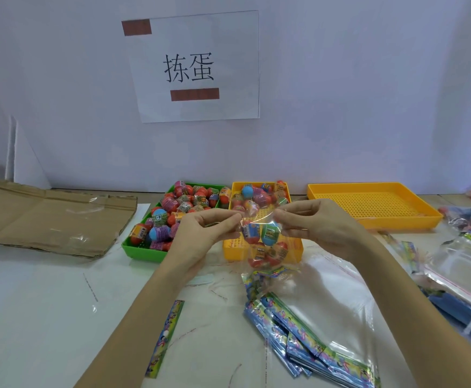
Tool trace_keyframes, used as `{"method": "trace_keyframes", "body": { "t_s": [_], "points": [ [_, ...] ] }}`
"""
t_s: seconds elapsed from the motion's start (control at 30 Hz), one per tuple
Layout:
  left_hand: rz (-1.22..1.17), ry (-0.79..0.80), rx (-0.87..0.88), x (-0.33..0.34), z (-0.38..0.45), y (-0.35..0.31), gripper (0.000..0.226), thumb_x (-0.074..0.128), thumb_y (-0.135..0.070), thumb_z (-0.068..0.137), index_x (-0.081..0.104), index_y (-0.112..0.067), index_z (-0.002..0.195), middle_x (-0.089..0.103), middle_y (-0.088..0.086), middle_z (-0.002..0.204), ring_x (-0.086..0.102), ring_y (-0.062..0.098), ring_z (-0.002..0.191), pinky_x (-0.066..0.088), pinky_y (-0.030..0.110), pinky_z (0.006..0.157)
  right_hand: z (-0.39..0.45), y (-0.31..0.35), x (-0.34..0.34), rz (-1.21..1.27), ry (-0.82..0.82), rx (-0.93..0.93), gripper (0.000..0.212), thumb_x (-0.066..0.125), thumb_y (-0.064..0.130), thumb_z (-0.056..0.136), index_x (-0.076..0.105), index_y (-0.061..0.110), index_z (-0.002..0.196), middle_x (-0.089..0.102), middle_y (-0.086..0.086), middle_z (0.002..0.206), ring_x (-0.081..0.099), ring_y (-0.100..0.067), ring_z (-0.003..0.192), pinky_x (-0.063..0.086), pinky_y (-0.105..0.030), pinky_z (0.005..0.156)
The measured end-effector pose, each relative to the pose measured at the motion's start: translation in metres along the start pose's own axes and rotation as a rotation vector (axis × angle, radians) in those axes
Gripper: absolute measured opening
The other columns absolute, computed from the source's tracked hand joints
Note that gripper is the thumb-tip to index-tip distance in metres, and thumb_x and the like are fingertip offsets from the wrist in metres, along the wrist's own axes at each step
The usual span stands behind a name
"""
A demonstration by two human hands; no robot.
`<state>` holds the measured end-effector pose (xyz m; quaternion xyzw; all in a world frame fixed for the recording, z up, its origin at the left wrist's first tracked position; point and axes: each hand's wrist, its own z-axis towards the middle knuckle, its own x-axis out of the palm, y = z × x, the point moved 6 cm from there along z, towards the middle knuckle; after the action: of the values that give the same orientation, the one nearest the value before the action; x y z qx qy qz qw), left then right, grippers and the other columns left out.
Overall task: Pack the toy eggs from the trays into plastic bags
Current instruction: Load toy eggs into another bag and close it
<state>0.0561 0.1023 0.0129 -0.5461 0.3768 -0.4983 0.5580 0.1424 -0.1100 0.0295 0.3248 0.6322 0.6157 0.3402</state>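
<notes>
At far left, a flattened cardboard sheet [46,219] lies on the white table [46,303]. Beside it, a green tray [133,249] is heaped with toy eggs [172,208]. The left hand [200,233] is raised just in front of this tray, thumb and fingers pinching the left top edge of a clear plastic bag [262,245]. The bag hangs between both hands, above the near end of a yellow tray [295,253] — several eggs are visible inside it. The right hand [321,228] pinches the opposite top edge. Further right, an empty yellow tray [374,205] is seen. Empty bags with printed headers [312,331] lie below the hands — more at far right.
</notes>
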Motion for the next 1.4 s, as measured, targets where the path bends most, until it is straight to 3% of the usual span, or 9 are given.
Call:
{"method": "trace_keyframes", "body": {
  "t_s": [0.23,0.47,0.57,0.87,1.03,1.13,1.2,1.3,1.4],
  "points": [
    [0.078,-0.046,0.144,-0.007,-0.001,-0.016,0.016,0.08,-0.01,0.086,0.083,-0.009,0.102,0.081,0.011,0.097,0.078,0.022,0.089,0.061,0.024,0.076,-0.002,0.009,0.001,0.01,0.065,-0.058,0.029,0.085,0.019,0.079,0.08,0.012,0.107,0.077,-0.016,0.109,0.075,-0.026,0.1,0.061,-0.029,0.082],
    [0.21,0.027,0.397,-0.007,-0.009,-0.042,0.019,0.081,-0.012,0.081,0.082,-0.009,0.099,0.079,0.009,0.096,0.075,0.03,0.093,0.062,0.033,0.086,-0.006,0.016,0.006,0.121,0.049,-0.103,0.007,0.076,0.008,0.086,0.081,0.012,0.087,0.076,-0.012,0.093,0.074,-0.018,0.09,0.059,-0.024,0.076],
    [0.292,0.082,0.444,-0.005,-0.012,-0.045,0.018,0.078,-0.011,0.081,0.082,-0.007,0.099,0.077,0.006,0.097,0.072,0.024,0.096,0.06,0.029,0.087,-0.005,0.016,0.007,0.105,0.066,-0.137,0.03,0.062,-0.004,0.097,0.079,0.015,0.079,0.073,-0.01,0.087,0.07,-0.016,0.087,0.057,-0.023,0.076],
    [0.495,0.108,0.53,-0.002,-0.015,-0.053,0.016,0.072,-0.015,0.088,0.083,-0.015,0.099,0.075,0.001,0.101,0.07,0.02,0.102,0.058,0.025,0.087,0.001,0.011,0.007,0.085,0.077,-0.175,0.03,0.059,-0.004,0.098,0.076,0.014,0.082,0.072,-0.012,0.087,0.07,-0.02,0.088,0.058,-0.025,0.079],
    [0.537,0.098,0.527,-0.003,-0.013,-0.048,0.026,0.067,0.012,0.092,0.082,-0.007,0.102,0.074,0.004,0.105,0.07,0.019,0.102,0.058,0.023,0.088,0.0,0.013,0.005,-0.016,0.017,-0.27,0.033,0.051,-0.009,0.097,0.077,0.007,0.083,0.071,-0.016,0.087,0.069,-0.024,0.088,0.058,-0.03,0.083],
    [0.485,0.063,0.498,-0.008,-0.01,-0.044,0.019,0.068,0.007,0.094,0.082,-0.005,0.1,0.074,0.006,0.104,0.071,0.022,0.1,0.06,0.028,0.086,-0.002,0.017,0.006,-0.005,0.015,-0.298,0.04,0.042,-0.009,0.098,0.079,0.002,0.087,0.073,-0.024,0.096,0.069,-0.03,0.095,0.058,-0.032,0.085],
    [0.449,0.027,0.487,-0.008,-0.01,-0.043,0.009,0.076,-0.004,0.091,0.082,-0.006,0.098,0.075,0.004,0.1,0.073,0.022,0.097,0.062,0.032,0.085,-0.002,0.019,0.007,-0.019,0.003,-0.305,0.035,0.047,-0.002,0.101,0.081,0.004,0.091,0.074,-0.024,0.097,0.07,-0.029,0.098,0.058,-0.03,0.085],
    [0.409,-0.008,0.5,-0.006,-0.011,-0.044,0.015,0.084,-0.016,0.082,0.083,-0.01,0.096,0.076,0.001,0.098,0.074,0.021,0.094,0.062,0.027,0.082,-0.004,0.02,0.007,-0.189,-0.057,-0.317,0.015,0.067,0.011,0.098,0.081,0.016,0.096,0.077,-0.006,0.091,0.073,-0.017,0.094,0.058,-0.024,0.084],
    [0.379,0.005,0.497,-0.007,-0.009,-0.043,0.016,0.085,-0.018,0.08,0.084,-0.012,0.095,0.076,-0.001,0.098,0.074,0.022,0.095,0.061,0.025,0.082,-0.005,0.02,0.01,-0.201,-0.051,-0.316,0.008,0.071,0.012,0.096,0.078,0.016,0.1,0.076,-0.001,0.093,0.073,-0.017,0.091,0.058,-0.025,0.081]
  ]
}}
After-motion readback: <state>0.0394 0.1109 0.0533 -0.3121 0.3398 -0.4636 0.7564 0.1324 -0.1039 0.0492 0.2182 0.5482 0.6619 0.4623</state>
